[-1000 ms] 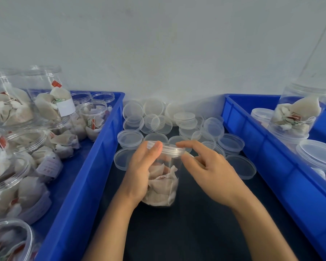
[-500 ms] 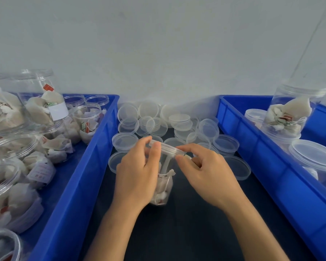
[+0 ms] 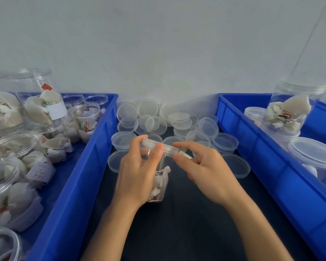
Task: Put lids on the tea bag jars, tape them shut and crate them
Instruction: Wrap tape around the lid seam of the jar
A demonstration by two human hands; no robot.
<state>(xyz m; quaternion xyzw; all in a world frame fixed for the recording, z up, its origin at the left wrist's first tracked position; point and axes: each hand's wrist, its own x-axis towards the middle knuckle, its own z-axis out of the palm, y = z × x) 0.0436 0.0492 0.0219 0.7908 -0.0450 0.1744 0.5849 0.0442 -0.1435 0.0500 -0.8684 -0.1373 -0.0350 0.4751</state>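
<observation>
A clear tea bag jar (image 3: 161, 182) with a clear lid (image 3: 164, 146) on top stands tilted on the dark mat between two blue crates. My left hand (image 3: 139, 172) grips the jar's upper part, fingers curled round the lid's rim. My right hand (image 3: 205, 168) is at the lid's right edge, thumb and forefinger pinching a small pale strip of tape (image 3: 184, 155) against it. Much of the jar is hidden behind my left hand.
A pile of loose clear lids (image 3: 179, 119) lies behind the jar. The left blue crate (image 3: 87, 166) holds several open jars of tea bags. The right blue crate (image 3: 252, 147) holds lidded jars, one tall jar (image 3: 290, 112) stacked on top.
The jar has turned in my left hand, and my right hand's fingers have shifted at the lid's right edge, now pinching the tape strip there. The view has dipped slightly.
</observation>
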